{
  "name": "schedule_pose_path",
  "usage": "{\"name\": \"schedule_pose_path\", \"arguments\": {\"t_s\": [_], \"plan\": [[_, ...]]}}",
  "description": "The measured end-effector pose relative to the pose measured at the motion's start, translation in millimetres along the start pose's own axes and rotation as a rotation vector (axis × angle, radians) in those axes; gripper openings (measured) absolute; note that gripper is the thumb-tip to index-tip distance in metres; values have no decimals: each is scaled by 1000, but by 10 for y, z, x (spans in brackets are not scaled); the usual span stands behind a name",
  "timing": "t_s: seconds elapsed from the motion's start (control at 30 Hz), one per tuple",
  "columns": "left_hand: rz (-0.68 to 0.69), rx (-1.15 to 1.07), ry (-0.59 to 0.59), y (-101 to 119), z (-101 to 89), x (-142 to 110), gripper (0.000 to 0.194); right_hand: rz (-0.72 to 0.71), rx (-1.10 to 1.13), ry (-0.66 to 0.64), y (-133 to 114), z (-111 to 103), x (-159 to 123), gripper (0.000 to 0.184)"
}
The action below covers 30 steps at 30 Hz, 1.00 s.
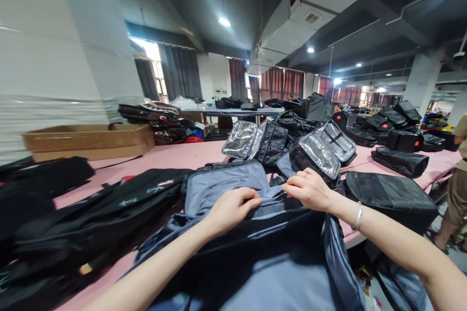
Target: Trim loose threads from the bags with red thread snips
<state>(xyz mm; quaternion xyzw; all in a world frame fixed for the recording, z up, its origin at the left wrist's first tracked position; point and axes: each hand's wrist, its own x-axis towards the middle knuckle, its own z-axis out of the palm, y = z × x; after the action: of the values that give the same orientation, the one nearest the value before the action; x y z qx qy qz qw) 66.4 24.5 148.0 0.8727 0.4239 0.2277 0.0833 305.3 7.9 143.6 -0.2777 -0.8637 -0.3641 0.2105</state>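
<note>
Right in front of me a large backpack (pixel 292 277) lies unzipped, its grey-blue lining showing. My left hand (pixel 233 209) is closed on the lining edge at the far side of the opening, thumb against curled fingers. Just right of it, my right hand (pixel 308 189), with a ring and a silver bracelet, pinches the same fabric near the corner. A grey-lined flap (pixel 226 184) of the backpack lies folded back beyond my left hand. My fingertips partly hide the gripped edge.
Black bags (pixel 127 204) lie along the left on the pink tabletop (pixel 189 154). A cardboard box (pixel 91 141) stands behind them. Clear-pocketed bags (pixel 317 155) are heaped ahead, with a black case (pixel 390 194) at right. A person (pixel 456 184) stands at the far right.
</note>
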Motion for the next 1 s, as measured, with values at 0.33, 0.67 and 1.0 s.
{"name": "schedule_pose_path", "arguments": {"t_s": [0.33,0.67,1.0], "plan": [[62,-227,-81,-12,-4,-41,28,-74,252,-147,137,7,207,14],[67,-234,-103,-26,5,-46,28,-26,286,-113,54,71,252,10],[248,162,279,186,181,-214,25,115,268,14,199,-48,-105,8]]}}
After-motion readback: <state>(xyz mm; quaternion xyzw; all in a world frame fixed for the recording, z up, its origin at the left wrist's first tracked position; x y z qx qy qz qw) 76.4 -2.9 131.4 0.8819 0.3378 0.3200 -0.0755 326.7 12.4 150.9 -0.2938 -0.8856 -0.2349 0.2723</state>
